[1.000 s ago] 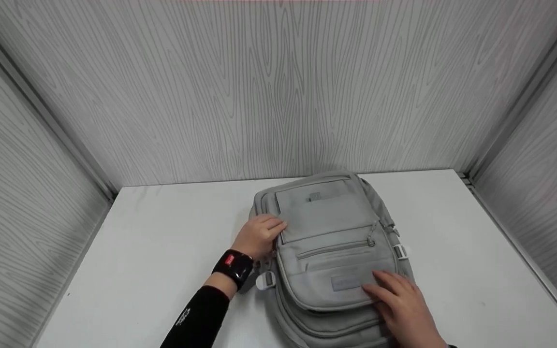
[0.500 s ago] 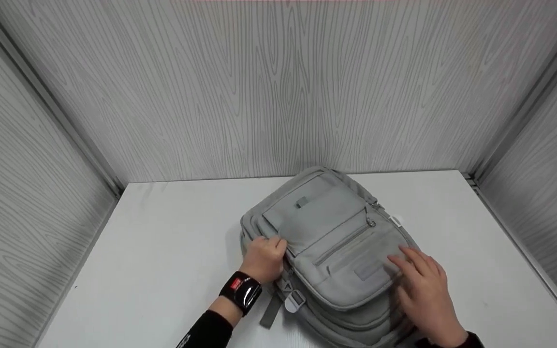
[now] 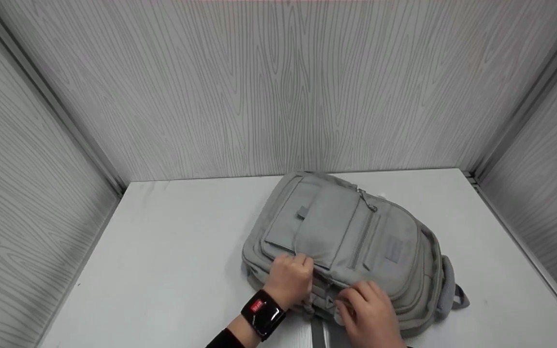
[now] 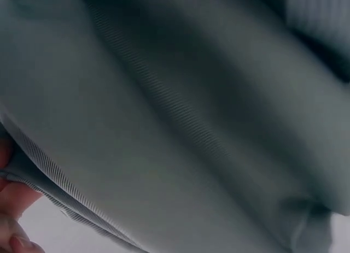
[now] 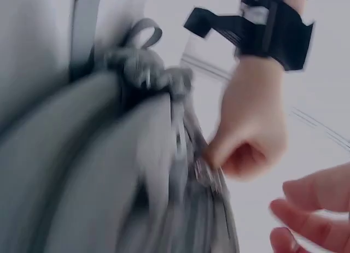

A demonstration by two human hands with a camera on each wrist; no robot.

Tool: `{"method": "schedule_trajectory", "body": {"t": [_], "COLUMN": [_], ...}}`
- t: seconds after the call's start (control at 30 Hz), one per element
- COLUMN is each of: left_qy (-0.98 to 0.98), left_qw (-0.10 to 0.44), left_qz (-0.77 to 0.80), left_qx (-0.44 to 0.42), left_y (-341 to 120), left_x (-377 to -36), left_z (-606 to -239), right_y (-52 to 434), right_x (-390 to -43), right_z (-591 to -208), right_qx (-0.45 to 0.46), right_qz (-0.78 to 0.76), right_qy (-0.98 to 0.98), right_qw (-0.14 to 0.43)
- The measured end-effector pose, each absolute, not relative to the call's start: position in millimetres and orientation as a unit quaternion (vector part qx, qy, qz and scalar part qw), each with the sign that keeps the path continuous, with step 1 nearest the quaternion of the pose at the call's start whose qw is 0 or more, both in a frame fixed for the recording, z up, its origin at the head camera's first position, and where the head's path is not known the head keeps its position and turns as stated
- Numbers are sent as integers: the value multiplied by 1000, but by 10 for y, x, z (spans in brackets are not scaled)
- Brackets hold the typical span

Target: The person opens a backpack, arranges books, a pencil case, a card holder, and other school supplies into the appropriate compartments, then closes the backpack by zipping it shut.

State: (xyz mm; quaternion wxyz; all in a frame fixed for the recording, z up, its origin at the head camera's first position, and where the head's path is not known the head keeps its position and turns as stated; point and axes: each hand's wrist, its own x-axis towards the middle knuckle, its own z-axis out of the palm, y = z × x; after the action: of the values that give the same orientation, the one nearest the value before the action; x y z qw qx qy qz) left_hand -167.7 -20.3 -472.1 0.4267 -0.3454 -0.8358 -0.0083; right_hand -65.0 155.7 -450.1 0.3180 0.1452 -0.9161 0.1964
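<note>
A grey backpack (image 3: 329,222) lies front side up on the white table, turned at a slant with its top toward the upper left. On its near long side, my left hand (image 3: 288,280) grips the edge with curled fingers. My right hand (image 3: 370,309) is just to the right of it, fingers loosely bent beside a white strap buckle (image 3: 339,316). From the right wrist, the fingers (image 5: 311,201) show apart from the bag, nothing between them. Grey cloth (image 4: 136,143) fills most of the left wrist view, with fingertips at its lower left edge.
The white table (image 3: 186,241) extends around the bag. A wood-grain back wall (image 3: 278,87) and side walls (image 3: 22,193) enclose it. A loose grey strap (image 3: 317,333) hangs toward the near edge, and a strap loop (image 3: 461,297) sticks out at right.
The backpack has turned counter-clockwise, its bottom swinging to the right. My left hand has moved nearer and right while gripping it. My right hand has left the bag's front and moved left beside the buckle.
</note>
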Motion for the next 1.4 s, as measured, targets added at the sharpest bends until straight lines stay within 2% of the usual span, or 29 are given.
{"method": "schedule_trajectory", "body": {"t": [0.17,0.27,0.57,0.97,1.07,1.27,1.4], "left_qy": [-831,-830,-827,-821,-822,-819,-819], "left_qw": [442,456,478,456,450,439,427], "left_qz": [-29,-41,-25,-26,-22,-13,-7], "left_qx": [-337,-320,-294,-342,-348,-369,-383], "left_y": [-17,91,239,71,-16,-204,-343], "left_x": [-1546,-1474,-1371,-1355,-1363,-1421,-1483], "left_z": [-4714,-4728,-4687,-4655,-4648,-4661,-4648], "right_y": [1557,1578,1596,1918,1997,2064,2111], "right_x": [-672,-692,-729,-655,-637,-599,-589], "right_z": [-4581,-4619,-4633,-4590,-4541,-4433,-4395], "right_qx": [75,55,-19,61,62,51,59], "right_qz": [147,123,117,147,155,170,176], "right_qy": [-945,-946,-953,-933,-937,-954,-952], "right_qw": [283,294,280,322,307,240,245]}}
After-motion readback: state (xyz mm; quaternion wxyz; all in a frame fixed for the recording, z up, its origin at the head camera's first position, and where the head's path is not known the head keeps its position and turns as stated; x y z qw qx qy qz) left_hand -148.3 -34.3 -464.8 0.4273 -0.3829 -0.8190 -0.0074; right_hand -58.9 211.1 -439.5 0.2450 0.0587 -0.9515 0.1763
